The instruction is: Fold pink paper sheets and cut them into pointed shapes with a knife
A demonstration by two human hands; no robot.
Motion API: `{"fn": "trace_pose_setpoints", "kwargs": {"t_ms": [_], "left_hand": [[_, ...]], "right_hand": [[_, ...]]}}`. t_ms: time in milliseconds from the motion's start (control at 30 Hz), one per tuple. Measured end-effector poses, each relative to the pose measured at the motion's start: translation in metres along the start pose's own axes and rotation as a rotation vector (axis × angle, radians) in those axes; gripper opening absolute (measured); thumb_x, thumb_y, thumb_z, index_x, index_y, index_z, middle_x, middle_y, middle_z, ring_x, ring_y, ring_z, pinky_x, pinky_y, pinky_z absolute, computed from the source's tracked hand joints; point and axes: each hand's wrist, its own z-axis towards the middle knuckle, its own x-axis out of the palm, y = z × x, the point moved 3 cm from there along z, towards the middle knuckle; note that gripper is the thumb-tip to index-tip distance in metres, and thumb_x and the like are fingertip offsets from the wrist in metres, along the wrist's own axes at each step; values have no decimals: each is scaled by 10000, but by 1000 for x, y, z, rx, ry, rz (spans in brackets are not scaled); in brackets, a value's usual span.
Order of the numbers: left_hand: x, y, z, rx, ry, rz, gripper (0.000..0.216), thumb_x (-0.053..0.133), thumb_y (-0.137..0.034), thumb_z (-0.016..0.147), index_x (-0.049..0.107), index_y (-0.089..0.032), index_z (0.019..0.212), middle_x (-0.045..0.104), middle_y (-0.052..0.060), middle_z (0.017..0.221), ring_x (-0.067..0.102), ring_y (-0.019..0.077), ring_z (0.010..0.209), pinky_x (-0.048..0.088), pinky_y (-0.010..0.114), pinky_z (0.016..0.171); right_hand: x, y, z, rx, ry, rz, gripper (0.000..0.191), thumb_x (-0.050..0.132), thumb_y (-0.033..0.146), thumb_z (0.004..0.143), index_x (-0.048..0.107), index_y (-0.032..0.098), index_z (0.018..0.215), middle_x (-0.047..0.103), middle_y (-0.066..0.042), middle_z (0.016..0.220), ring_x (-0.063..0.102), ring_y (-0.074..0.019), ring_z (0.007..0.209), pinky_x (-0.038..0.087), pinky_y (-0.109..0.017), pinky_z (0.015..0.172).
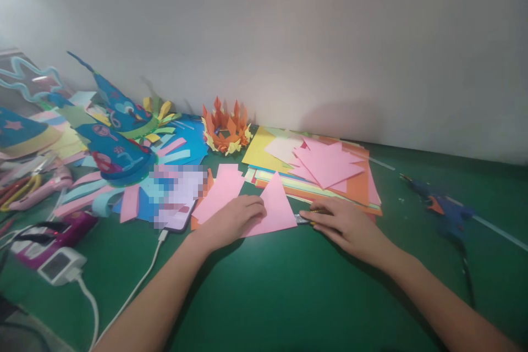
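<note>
My left hand (237, 220) lies on a folded pink paper (277, 203) with a pointed top, its fingers bent and pressed together against the sheet. Just right of that paper, my right hand (350, 225) is closed around a slim tool (302, 219) with a silver end and a bit of yellow. Most of the tool is hidden under the fingers, so its kind cannot be made out. More pink paper (220, 190) sits left of the triangle, over orange sheets. Behind the hands, pink paper squares (330, 162) top a stack of coloured sheets (264, 148).
An orange paper crown (226, 135) stands by the wall. Decorated blue cone hats (119, 148) fill the left side. A phone (187, 198) on a white cable and a purple power strip (78, 231) lie left; a blue glue gun (447, 209) rests right on the green table (280, 297).
</note>
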Motion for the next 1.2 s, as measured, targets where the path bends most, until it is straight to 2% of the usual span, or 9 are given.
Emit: {"fn": "trace_pose_setpoints", "kwargs": {"t_ms": [100, 333, 700, 1000, 1200], "left_hand": [[2, 1, 1, -26, -13, -29, 295, 322, -217, 986, 608, -185, 1051, 583, 86, 987, 562, 173, 887, 454, 297, 789], [1, 3, -1, -83, 46, -140, 225, 522, -252, 906, 594, -209, 1115, 532, 68, 1057, 543, 171, 901, 458, 282, 784], [2, 1, -1, -88, 58, -142, 219, 526, -207, 898, 585, -209, 1109, 512, 54, 1035, 522, 163, 909, 447, 270, 793], [2, 1, -1, -88, 55, -151, 219, 525, -212, 898, 586, -202, 1109, 503, 54, 1004, 509, 163, 884, 444, 268, 769], [1, 1, -1, -99, 68, -155, 227, 520, -170, 883, 585, -205, 1098, 503, 54, 1028, 513, 166, 902, 448, 273, 781]], "right_hand": [[2, -2, -1, -20, 22, 33, 352, 419, 218, 956, 608, 350, 1222, 637, -68, 1019, 580, -182, 874, 471, -332, 731], [-4, -6, -4, -28, 55, 74, 352, 401, 233, 967, 603, 359, 1226, 592, -60, 927, 534, -167, 800, 433, -297, 661], [-9, -7, -6, -19, 127, 82, 346, 400, 251, 965, 605, 362, 1221, 565, -52, 880, 515, -167, 766, 413, -283, 630], [-4, -8, -14, -117, 97, 26, 353, 415, 211, 959, 585, 320, 1250, 561, -54, 857, 491, -149, 724, 376, -267, 618], [-3, -4, -19, -57, 77, 44, 342, 373, 236, 972, 604, 311, 1212, 579, -61, 847, 510, -170, 721, 387, -283, 617]]}}
